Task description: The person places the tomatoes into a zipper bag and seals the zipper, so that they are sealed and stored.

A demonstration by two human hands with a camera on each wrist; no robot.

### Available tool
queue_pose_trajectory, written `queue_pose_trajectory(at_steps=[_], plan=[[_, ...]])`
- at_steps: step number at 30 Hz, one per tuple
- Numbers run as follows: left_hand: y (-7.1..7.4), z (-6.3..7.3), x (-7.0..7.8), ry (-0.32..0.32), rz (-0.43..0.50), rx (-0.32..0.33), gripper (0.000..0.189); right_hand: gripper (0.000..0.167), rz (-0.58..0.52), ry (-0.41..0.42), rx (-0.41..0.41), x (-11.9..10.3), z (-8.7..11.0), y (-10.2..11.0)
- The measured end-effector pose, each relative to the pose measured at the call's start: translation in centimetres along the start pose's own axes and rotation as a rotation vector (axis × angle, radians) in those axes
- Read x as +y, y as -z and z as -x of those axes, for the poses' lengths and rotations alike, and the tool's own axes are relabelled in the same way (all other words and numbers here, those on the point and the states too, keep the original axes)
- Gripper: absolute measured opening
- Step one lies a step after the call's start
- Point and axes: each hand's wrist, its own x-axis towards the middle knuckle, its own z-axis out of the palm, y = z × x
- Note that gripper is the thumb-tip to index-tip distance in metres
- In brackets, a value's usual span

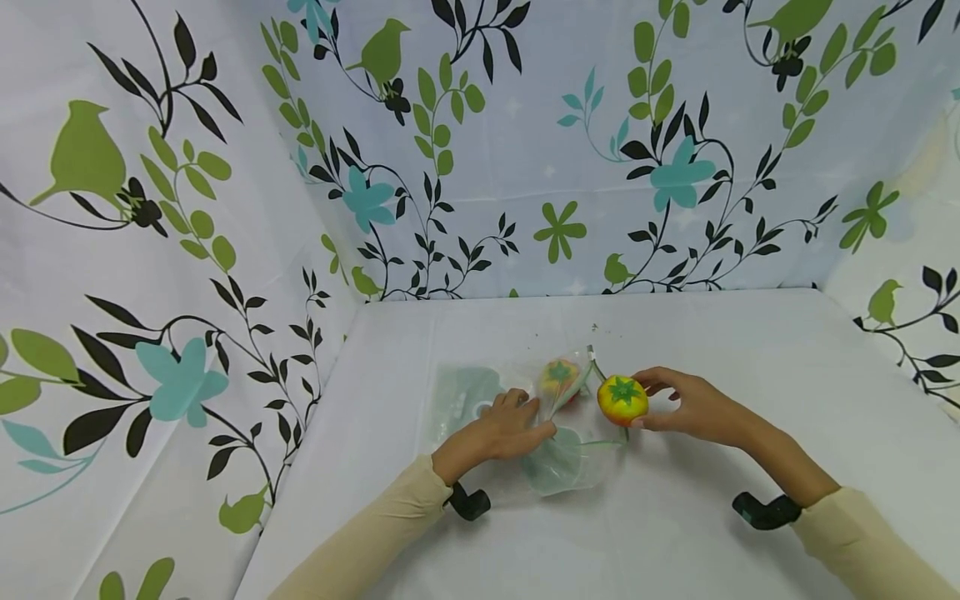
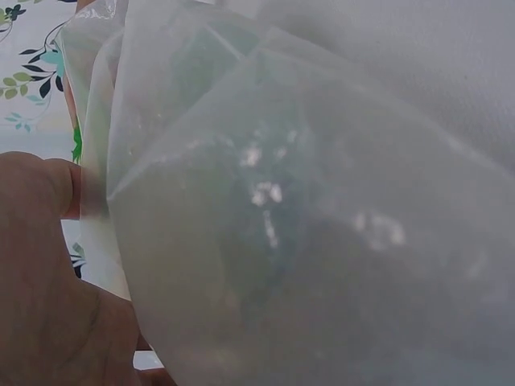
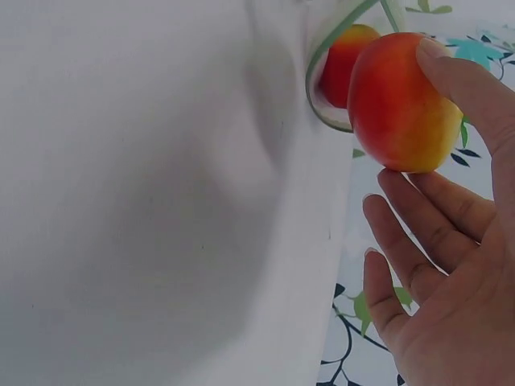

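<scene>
A clear plastic zip bag (image 1: 564,465) with pale green patches lies on the white table, its mouth held apart toward the right. My left hand (image 1: 504,429) grips the bag near its mouth; in the left wrist view the film (image 2: 265,241) covers most of the picture. Inside the bag sits one red and yellow tomato (image 1: 559,377) with a green star-shaped top. Another such tomato (image 1: 623,402) is pinched between the thumb and fingers of my right hand (image 1: 693,406), right at the bag's mouth. The right wrist view shows this tomato (image 3: 405,102) overlapping the green-edged opening.
The white table (image 1: 675,517) spreads around both hands. Cloth walls (image 1: 480,167) printed with leaves, birds and flowers stand behind it and at the sides. A dark wrist-camera mount (image 1: 468,502) sits at the left wrist, another mount (image 1: 765,510) at the right.
</scene>
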Motion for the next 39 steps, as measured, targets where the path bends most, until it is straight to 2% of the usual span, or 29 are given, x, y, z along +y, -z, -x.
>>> queue_pose_trajectory(at_steps=[13,21,31,39], plan=[[0.0,-0.1,0.0,-0.002,-0.005,0.001,0.079,0.065,-0.005,0.017,-0.035,-0.5,-0.7,-1.6],[0.1,-0.1,0.1,0.015,0.001,-0.009,0.079,0.059,-0.022,0.063,-0.096,-0.7,-1.1,-2.4],[0.1,0.0,0.0,0.005,0.003,-0.006,0.080,0.058,-0.056,0.106,-0.176,-0.8,-1.8,-3.0],[0.1,0.1,-0.1,0.008,0.016,-0.007,0.079,0.061,-0.064,0.092,-0.220,-1.3,-2.1,-3.5]])
